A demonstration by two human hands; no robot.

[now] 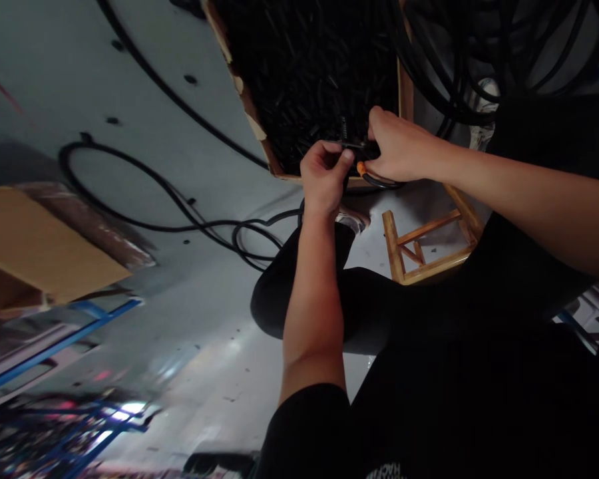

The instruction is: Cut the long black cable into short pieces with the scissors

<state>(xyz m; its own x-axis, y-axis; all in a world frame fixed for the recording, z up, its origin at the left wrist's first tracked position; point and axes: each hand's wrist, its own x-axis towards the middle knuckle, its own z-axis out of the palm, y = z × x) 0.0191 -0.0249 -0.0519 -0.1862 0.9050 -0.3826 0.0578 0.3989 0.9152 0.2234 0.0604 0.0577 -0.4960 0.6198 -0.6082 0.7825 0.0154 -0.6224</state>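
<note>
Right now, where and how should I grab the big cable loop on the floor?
Probably pinch the cable loop at its leftmost bend, reaching down from above: it is slim and lies on the floor, which shows on both sides, likely leaving room to grip.

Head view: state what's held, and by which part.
Right hand: apparently a tool, by its orange-and-black handle. Left hand: apparently a dark piece; which part cannot be told.
</note>
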